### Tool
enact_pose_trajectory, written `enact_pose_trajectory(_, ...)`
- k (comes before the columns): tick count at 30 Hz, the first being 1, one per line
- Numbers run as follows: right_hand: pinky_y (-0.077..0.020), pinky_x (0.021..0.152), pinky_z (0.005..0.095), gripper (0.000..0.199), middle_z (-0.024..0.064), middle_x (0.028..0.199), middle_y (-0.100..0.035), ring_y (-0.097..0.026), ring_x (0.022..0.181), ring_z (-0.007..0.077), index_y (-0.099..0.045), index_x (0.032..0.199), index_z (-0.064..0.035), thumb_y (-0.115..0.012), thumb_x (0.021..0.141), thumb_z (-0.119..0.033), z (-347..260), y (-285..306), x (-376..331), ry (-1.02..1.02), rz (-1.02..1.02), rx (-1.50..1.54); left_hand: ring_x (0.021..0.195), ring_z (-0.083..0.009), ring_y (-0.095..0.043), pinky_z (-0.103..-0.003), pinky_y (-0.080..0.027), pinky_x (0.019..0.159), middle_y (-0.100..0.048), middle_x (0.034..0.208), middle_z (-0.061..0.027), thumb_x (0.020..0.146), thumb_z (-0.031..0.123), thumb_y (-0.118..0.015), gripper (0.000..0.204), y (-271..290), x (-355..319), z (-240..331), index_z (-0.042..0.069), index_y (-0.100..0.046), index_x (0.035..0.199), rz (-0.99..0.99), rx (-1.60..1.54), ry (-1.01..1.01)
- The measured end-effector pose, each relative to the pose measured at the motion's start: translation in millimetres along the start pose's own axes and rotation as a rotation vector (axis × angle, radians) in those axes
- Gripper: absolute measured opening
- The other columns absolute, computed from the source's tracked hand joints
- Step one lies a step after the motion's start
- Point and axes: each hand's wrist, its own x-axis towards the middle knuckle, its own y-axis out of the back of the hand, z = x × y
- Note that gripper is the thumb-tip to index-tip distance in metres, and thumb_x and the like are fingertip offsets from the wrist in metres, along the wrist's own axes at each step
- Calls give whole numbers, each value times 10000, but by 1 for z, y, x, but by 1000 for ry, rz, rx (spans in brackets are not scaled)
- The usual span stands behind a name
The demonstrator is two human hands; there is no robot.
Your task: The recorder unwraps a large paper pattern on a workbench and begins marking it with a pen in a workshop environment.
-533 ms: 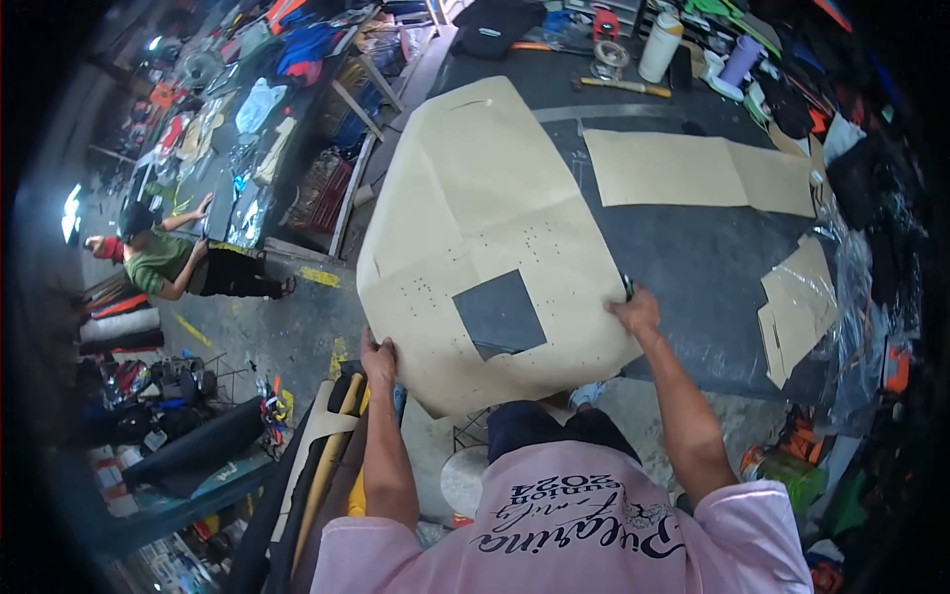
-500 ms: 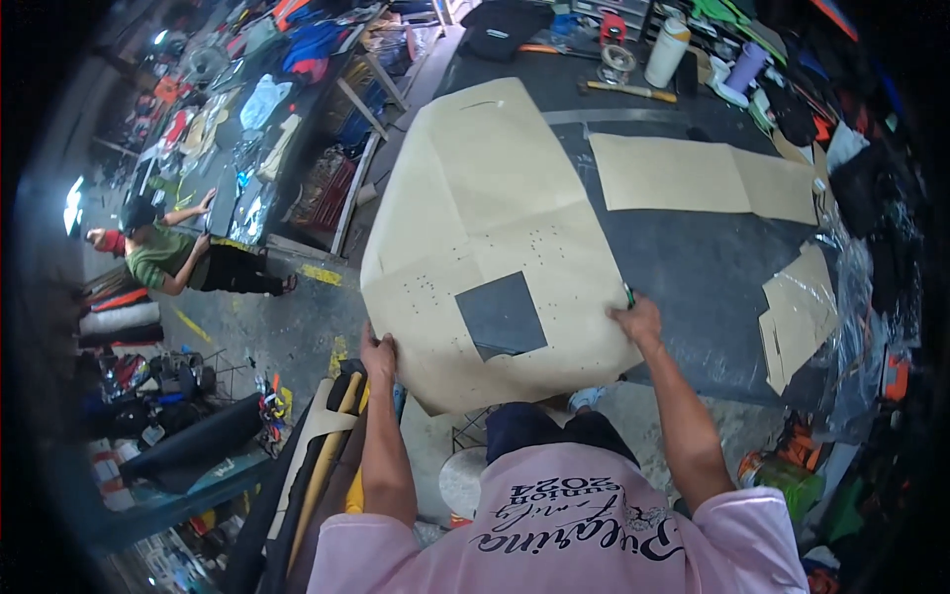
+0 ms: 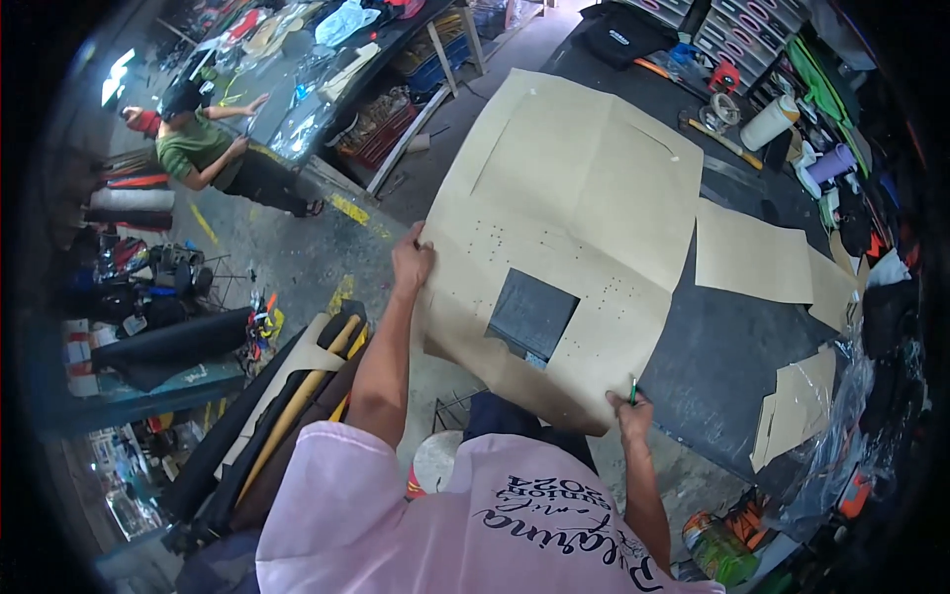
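Note:
A large brown paper pattern sheet (image 3: 564,208) with a square cut-out, fold creases and many small punched holes is spread between my hands. My left hand (image 3: 412,259) grips its left edge, thumb on top. At the lower right corner, my right hand (image 3: 631,412) pinches the sheet and also holds a slim green pen (image 3: 633,391) upright. The sheet's near edge sags past the table edge above my lap, while its far part lies over the dark tabletop (image 3: 703,351). Through the square opening the dark table shows.
More brown paper pieces (image 3: 752,257) lie to the right, with another cut piece (image 3: 797,396) beside clear plastic (image 3: 861,406). A hammer (image 3: 727,144), tape roll and bottles stand at the far right. Fabric rolls (image 3: 287,406) lean at my left. A co-worker (image 3: 213,148) stands at another table.
The paper sheet has turned clockwise and shifted right. My left hand has moved up and away along its edge; my right hand has come lower, toward me. My view has swung somewhat left.

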Motion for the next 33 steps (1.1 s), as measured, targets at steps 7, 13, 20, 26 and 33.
enact_pose_trajectory(7, -491, 670, 292, 176, -1, 743, -689, -586, 663, 112, -757, 795, -35, -868, 706, -139, 7, -20, -22, 23, -67, -90, 800, -305, -667, -388, -526, 796, -696, 898, -172, 831, 120, -644, 490, 6, 11, -27, 162, -632, 1319, 49, -25, -11)
enact_pose_trajectory(13, -434, 557, 273, 172, -9, 689, -664, -544, 575, 89, -761, 795, -46, -863, 723, -165, 6, -34, -38, -58, -164, -149, 954, -348, -687, -396, -528, 901, -690, 1133, -203, 799, 89, -631, 493, -14, 37, 5, 105, -636, 1293, -22, -13, -111)
enact_pose_trajectory(20, -242, 384, 274, 126, -41, 547, -546, -359, 395, 61, -730, 733, -74, -820, 762, -157, 36, -24, -42, -183, -285, -257, 1100, -365, -649, -395, -518, 960, -672, 1181, -197, 778, 134, -634, 431, -9, 57, -8, 99, -696, 1203, -11, -31, -158)
enact_pose_trajectory(26, -299, 416, 286, 146, -35, 583, -545, -394, 431, 77, -738, 807, -71, -836, 761, -168, 30, -5, -53, -350, -168, -136, 1094, -354, -653, -400, -517, 971, -684, 1187, -152, 773, 165, -701, 440, -12, 38, 2, 199, -714, 1211, 13, 23, -98)
enact_pose_trajectory(33, -205, 377, 246, 277, -89, 549, -394, -284, 398, 35, -565, 878, -144, -815, 840, -258, 8, 1, -43, -187, 36, 132, 1113, -352, -642, -404, -513, 977, -680, 1190, -156, 793, 147, -676, 440, -21, 38, -5, 222, -710, 1226, 22, -5, -24)
